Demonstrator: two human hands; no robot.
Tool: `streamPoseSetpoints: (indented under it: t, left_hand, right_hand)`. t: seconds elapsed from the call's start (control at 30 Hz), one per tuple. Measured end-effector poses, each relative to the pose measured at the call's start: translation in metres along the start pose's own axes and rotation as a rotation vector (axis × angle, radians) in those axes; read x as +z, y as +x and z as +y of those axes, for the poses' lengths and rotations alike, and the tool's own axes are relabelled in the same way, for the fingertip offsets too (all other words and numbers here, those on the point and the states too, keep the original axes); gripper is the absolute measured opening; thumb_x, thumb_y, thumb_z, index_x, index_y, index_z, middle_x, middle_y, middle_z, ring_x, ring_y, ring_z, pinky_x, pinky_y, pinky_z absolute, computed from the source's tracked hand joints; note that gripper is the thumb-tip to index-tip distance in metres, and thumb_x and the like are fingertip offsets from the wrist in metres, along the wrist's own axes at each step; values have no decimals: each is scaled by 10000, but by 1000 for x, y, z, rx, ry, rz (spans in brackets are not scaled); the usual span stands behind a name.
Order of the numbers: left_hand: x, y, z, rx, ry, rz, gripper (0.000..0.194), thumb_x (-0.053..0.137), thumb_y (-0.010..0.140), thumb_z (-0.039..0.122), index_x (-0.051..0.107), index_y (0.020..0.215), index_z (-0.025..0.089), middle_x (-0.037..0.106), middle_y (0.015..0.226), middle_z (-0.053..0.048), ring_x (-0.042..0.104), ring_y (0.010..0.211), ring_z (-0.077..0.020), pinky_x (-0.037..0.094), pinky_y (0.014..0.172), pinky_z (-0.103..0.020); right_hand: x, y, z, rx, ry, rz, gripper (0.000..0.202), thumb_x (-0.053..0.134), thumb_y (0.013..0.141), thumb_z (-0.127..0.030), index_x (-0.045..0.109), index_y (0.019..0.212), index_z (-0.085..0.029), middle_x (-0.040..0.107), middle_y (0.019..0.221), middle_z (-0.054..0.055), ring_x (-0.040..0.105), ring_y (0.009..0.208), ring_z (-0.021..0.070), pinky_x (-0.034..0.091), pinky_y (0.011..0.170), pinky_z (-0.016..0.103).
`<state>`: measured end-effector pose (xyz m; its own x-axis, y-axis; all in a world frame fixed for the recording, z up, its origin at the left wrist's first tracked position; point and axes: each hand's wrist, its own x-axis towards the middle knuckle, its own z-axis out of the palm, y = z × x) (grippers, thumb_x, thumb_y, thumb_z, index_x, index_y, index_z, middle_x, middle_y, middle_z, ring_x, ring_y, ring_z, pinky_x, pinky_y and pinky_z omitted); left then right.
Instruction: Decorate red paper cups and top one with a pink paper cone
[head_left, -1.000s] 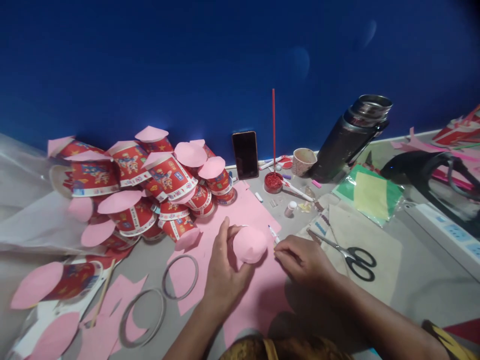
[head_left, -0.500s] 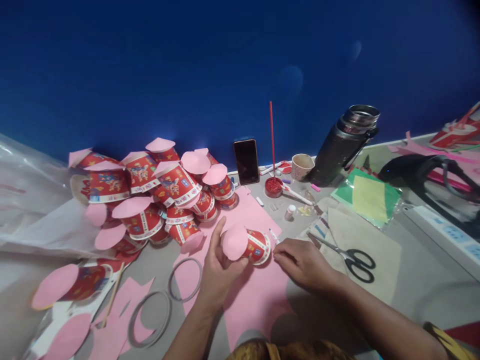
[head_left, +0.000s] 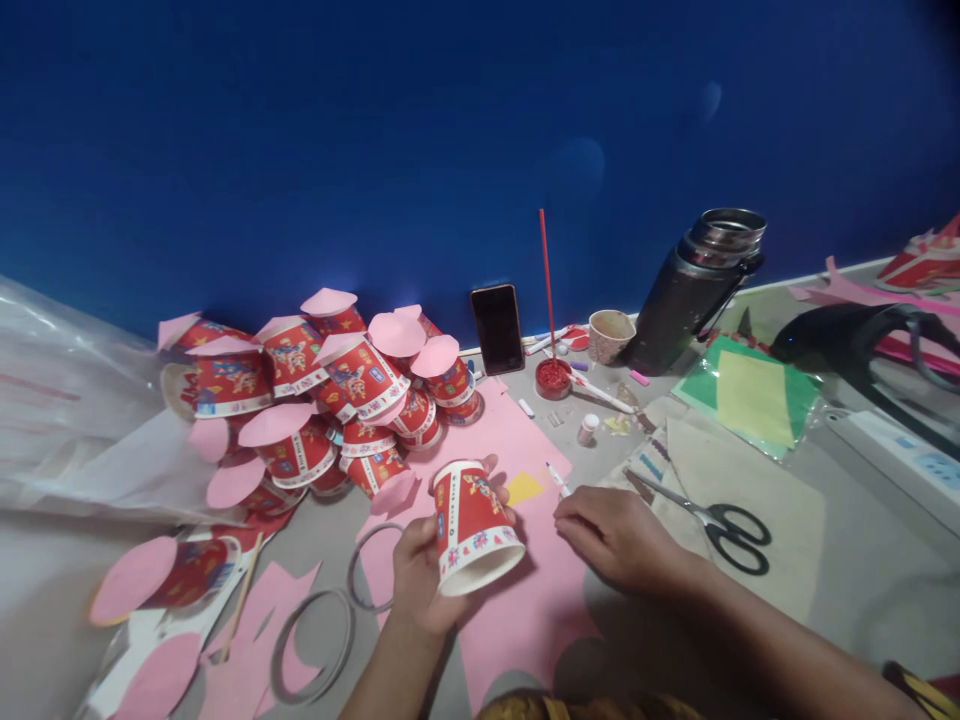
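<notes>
My left hand (head_left: 429, 580) is wrapped round a red paper cup (head_left: 474, 510), whose open white rim tilts down toward me. No pink disc shows on this cup from here. My right hand (head_left: 616, 532) rests on the edge of a pink sheet (head_left: 517, 600), its fingers curled together; whether they hold anything is hidden. A small yellow piece (head_left: 524, 488) lies on the sheet behind the cup, and a white pen (head_left: 558, 480) lies just beyond my right fingers.
Red cups with pink tops (head_left: 360, 375) are piled at the left. Tape rings (head_left: 346, 640) lie near my left wrist. Scissors (head_left: 705, 514), a black flask (head_left: 694, 290), a phone (head_left: 498, 330) and a red paint pot (head_left: 553, 380) stand or lie beyond and right.
The cup in my left hand has turned, so its pink top is out of sight and its open rim faces me. The yellow piece has come into view. The whole view has shifted slightly.
</notes>
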<state>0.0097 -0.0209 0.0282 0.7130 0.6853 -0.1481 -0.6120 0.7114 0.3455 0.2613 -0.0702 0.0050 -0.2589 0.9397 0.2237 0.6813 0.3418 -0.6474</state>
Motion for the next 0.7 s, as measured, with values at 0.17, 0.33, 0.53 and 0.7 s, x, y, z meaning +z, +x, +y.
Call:
streamPoseSetpoints:
  t: [0.17,0.33,0.53,0.7]
  left_hand:
    - [1,2,-4,-53,-68,25,628,763,795,346,671,1378,132,804,1202,-137,765,1103,-245,537,1060,-352]
    - [2,4,-15,-109,5,100,605,729,823,312,659,1382,91,810,1165,-172,767,1110,-313,532,1080,-451]
    - [11,8,-31,-147,133,151,619,735,805,250,637,1402,118,819,1099,-144,783,1059,-353,542,1072,-519]
    - [13,10,-38,-162,198,149,556,742,784,219,677,1326,116,824,1036,-122,796,997,-328,579,1019,-477]
  right_hand:
    - [1,-1,2,-17,4,9,211,546,1009,-231,724,897,-216,773,798,32,703,697,177,459,647,283]
    - [1,1,2,-76,96,266,140,588,1013,-233,717,968,-205,763,843,53,717,748,176,522,679,278]
    - [-2,5,-1,-126,154,474,110,701,976,-261,759,1059,-219,748,915,76,687,732,177,557,639,293]
    - [-2,4,-1,-141,214,453,157,746,956,-274,790,1099,-227,737,905,64,692,757,169,565,635,266]
